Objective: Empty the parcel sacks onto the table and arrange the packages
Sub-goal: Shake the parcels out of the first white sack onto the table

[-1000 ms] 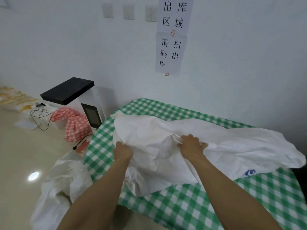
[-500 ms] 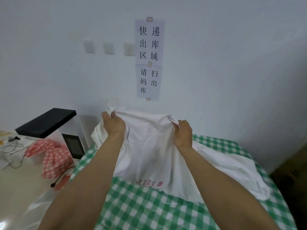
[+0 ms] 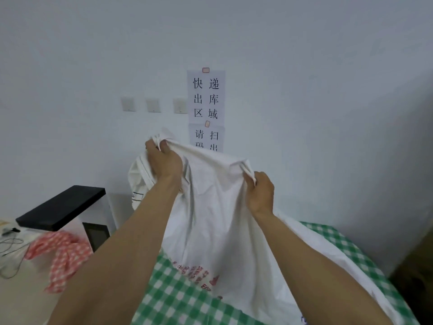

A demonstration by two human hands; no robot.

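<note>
A large white woven parcel sack (image 3: 218,214) with red print near its lower part hangs lifted above the table with the green-and-white checked cloth (image 3: 178,299). My left hand (image 3: 164,160) grips a bunched corner of the sack's upper edge, raised high. My right hand (image 3: 260,193) pinches the same edge further right and a little lower. The sack's lower end trails over the table to the right. No packages are in sight; what is inside the sack is hidden.
A white machine with a black top (image 3: 63,207) stands left of the table, with a red-and-white checked cloth (image 3: 63,256) and cables (image 3: 9,245) beside it. Paper signs (image 3: 206,109) hang on the white wall behind. A dark gap lies at the right.
Both hands have lifted the sack from lying flat on the table up to chest height, and the view has tilted upward toward the wall.
</note>
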